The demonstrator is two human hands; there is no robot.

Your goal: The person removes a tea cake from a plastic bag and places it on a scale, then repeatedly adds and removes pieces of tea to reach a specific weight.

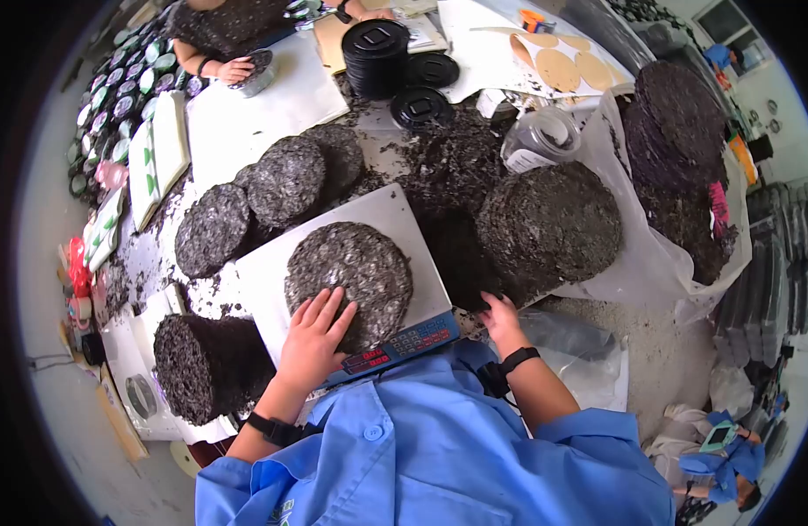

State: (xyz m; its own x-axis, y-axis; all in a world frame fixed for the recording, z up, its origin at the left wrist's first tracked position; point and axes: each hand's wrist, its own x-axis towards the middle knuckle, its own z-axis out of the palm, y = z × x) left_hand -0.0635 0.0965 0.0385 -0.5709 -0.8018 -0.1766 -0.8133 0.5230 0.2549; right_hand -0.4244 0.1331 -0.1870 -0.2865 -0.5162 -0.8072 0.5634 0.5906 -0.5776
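A round dark disc that looks like dried seaweed [351, 272] lies on the steel plate of a digital scale [405, 210] with red lit digits. My left hand [318, 337] rests on the disc's near left part, fingers stretched and spread. Right of the scale, my right hand [502, 321] has its fingers drawn together at the edge of dark loose seaweed [461, 263]; what they hold, if anything, is hidden. Just beyond that hand stands a thick stack of discs [553, 223]. Another stack [211, 364] lies on its side left of the scale.
Several seaweed discs [285, 180] overlap behind the scale. Black round lids [375, 61] are stacked at the back, near a clear plastic jar [544, 136]. A plastic bag [632, 202] with more discs stands right. Across the table, a co-worker's hand [236, 70] touches a filled container.
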